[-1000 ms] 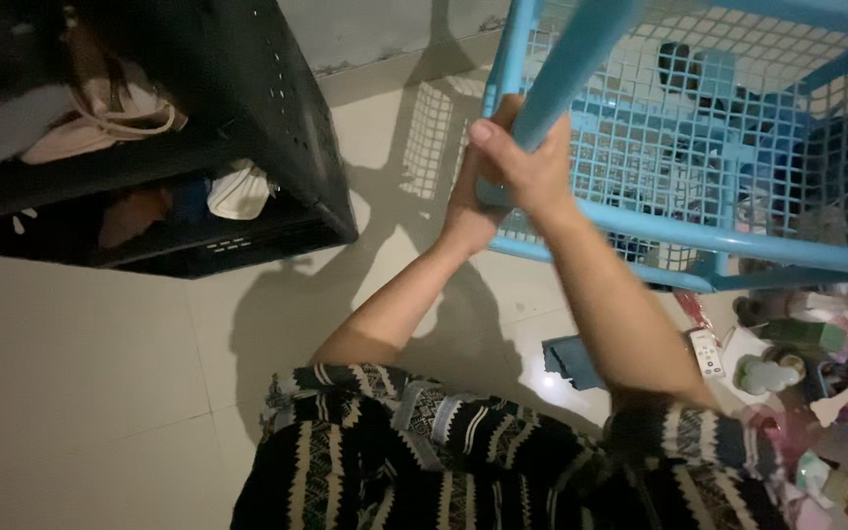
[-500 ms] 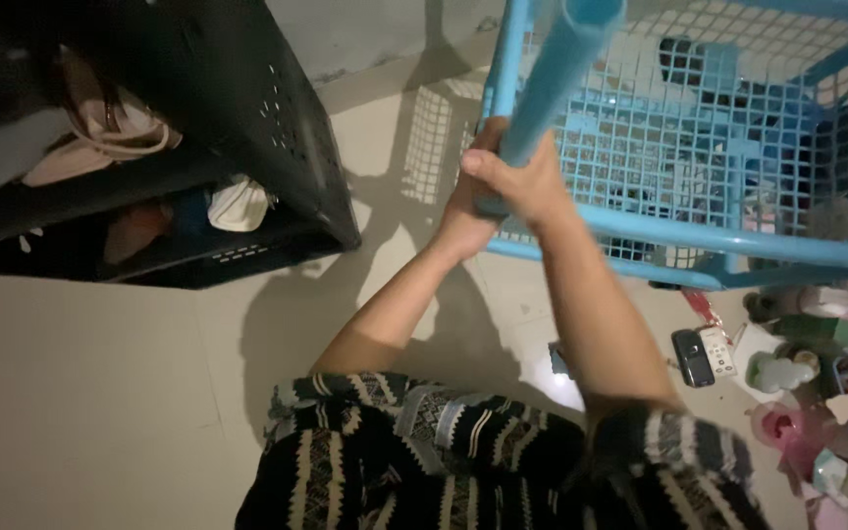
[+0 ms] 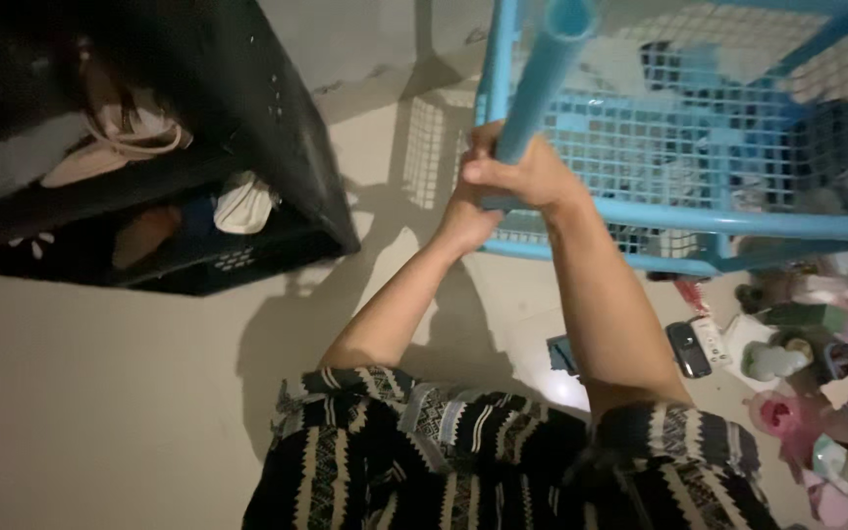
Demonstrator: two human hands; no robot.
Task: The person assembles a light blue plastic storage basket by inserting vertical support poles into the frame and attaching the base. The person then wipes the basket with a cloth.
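Both hands are clamped on one light-blue plastic tube post [image 3: 540, 74] of a light-blue plastic mesh shelf rack [image 3: 738, 221], upper centre of the frame. The right hand [image 3: 527, 177] is fully closed around the post, knuckles up, thumb wrapped over the near side. The left hand [image 3: 471, 211] sits just below and behind it, also closed on the same post, touching the right hand; its fingers are mostly hidden. The post runs tilted from the hands up toward the top edge, its open round end visible there.

The rack fills the upper right of the frame, grid panels and horizontal blue rails visible, dark blurred items behind the mesh. It casts a grid shadow on the pale tiled floor [image 3: 80, 393].

Upper left: a black perforated plastic shelf unit [image 3: 287, 128] holding a pale pink bag [image 3: 115, 142] on the upper level and a white cloth bundle [image 3: 239, 201] on the lower one.

Right edge, on the floor: a dark phone-like slab [image 3: 686, 348] lying just beside a small white remote [image 3: 711, 343], plus a heap of pastel bottles and small clutter [image 3: 817, 393], too blurred to sort.

Bottom centre: the person's black-and-white patterned knit sleeves [image 3: 463, 461], forearms bare above them.
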